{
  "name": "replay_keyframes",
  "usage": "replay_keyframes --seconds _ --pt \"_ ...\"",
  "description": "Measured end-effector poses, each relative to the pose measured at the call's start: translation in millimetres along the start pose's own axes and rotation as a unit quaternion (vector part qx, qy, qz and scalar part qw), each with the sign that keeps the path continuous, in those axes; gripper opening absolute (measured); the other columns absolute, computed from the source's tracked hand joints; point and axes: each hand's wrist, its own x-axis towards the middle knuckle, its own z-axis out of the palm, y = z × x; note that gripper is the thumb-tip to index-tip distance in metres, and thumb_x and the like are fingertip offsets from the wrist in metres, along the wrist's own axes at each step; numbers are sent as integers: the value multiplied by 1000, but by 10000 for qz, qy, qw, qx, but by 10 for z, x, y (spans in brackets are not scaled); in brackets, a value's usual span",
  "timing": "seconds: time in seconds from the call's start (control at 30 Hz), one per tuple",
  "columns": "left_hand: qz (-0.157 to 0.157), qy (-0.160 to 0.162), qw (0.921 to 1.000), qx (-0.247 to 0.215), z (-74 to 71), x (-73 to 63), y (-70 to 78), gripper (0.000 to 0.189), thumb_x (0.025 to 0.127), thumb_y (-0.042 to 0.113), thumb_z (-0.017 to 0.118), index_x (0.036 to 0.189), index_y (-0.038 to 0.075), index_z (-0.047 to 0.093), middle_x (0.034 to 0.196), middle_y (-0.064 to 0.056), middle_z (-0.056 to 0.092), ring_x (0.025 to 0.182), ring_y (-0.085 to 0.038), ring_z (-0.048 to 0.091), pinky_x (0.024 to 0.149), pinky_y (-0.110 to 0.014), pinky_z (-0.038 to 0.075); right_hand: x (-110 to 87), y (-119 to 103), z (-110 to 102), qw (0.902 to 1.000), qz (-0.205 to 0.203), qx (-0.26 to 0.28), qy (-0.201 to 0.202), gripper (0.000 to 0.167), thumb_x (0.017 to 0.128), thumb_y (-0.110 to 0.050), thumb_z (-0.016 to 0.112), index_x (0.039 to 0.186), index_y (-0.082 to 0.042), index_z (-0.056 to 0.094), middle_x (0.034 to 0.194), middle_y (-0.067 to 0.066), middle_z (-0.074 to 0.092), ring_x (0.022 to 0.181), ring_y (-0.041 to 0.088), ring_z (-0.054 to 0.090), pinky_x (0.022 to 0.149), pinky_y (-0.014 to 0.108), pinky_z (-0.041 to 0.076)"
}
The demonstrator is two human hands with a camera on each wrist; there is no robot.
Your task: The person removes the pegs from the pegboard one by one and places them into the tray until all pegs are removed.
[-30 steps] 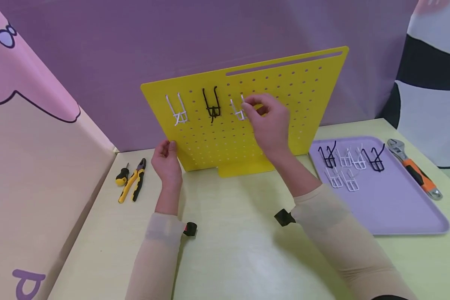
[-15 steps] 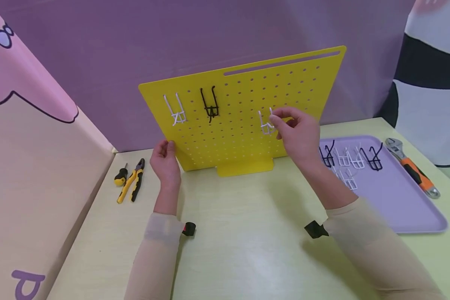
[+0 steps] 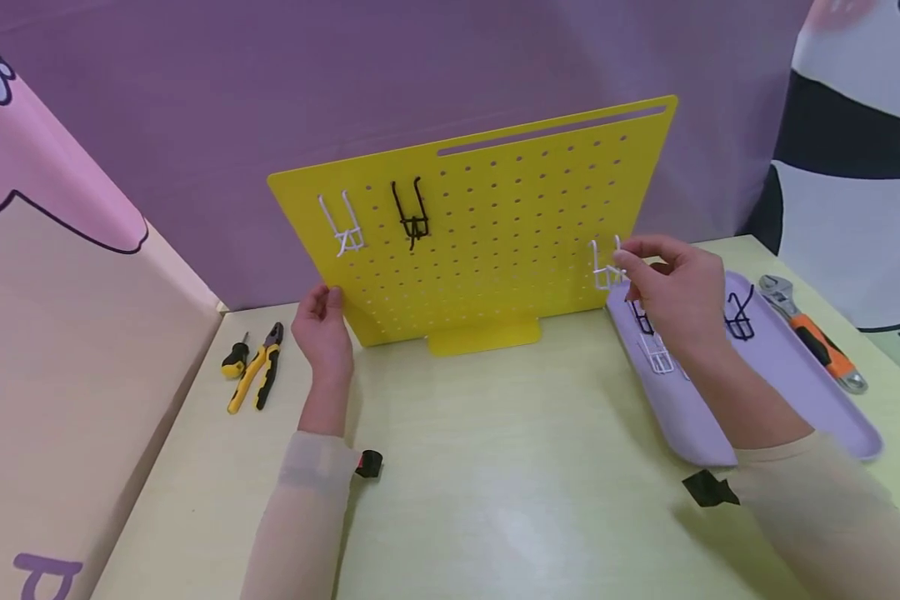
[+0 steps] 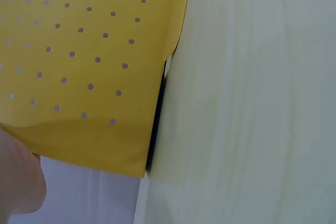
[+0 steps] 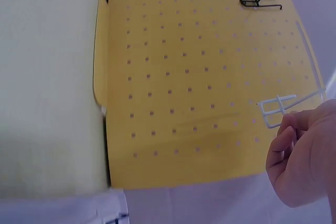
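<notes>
A yellow pegboard (image 3: 495, 242) stands tilted on the table, with a white wire hook (image 3: 351, 239) and a black wire hook (image 3: 415, 226) hung at its upper left. My left hand (image 3: 326, 337) grips the board's lower left edge; part of it shows beside that edge in the left wrist view. Between thumb and fingertips, my right hand (image 3: 678, 292) pinches another white wire hook (image 5: 272, 113). In the head view this hook overlaps the board's lower right side and the near corner of the tray. The right forearm hides part of the tray and some hooks.
The purple tray (image 3: 832, 412) lies at the right with more black and white hooks. Beyond it is an orange-handled adjustable wrench (image 3: 817, 340). At the left lie yellow-and-black pliers (image 3: 246, 382) and a stubby screwdriver (image 3: 234, 364). A purple wall stands behind the board.
My right hand has carried the white hook from beside the hung black hook, rightward and down, away toward the tray. The left hand keeps its hold on the board.
</notes>
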Motion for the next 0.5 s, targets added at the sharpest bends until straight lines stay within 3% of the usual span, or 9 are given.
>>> replay_keyframes --seconds 0.17,0.3,0.4,0.5 --pt "-32 -104 9999 49 -37 2 -2 25 99 17 68 119 1 68 110 -7 66 101 -17 60 95 -27 51 -24 163 -291 9984 326 -457 -69 42 96 -45 66 125 -14 69 94 -1 61 68 14 56 56 16 47" --pt "-4 -176 9997 159 -56 0 12 28 98 19 68 119 1 68 110 -6 65 100 -17 59 95 -27 52 -37 280 -512 9956 638 -670 -141 48 96 -49 65 130 -15 66 81 -8 61 68 13 56 56 17 48" --pt "61 -233 9993 282 -68 -5 29 29 98 20 68 120 0 68 109 -7 65 100 -16 59 94 -27 52 -50 354 -657 9942 723 -778 -180 48 96 -48 65 129 -13 65 72 -9 60 65 12 55 56 17 49" --pt "107 -266 9988 396 -72 -8 43 29 99 20 68 119 1 68 108 -6 65 99 -16 60 94 -27 52 -59 435 -779 9931 763 -865 -208 48 96 -47 66 128 -11 64 74 -10 60 64 10 56 58 16 51"
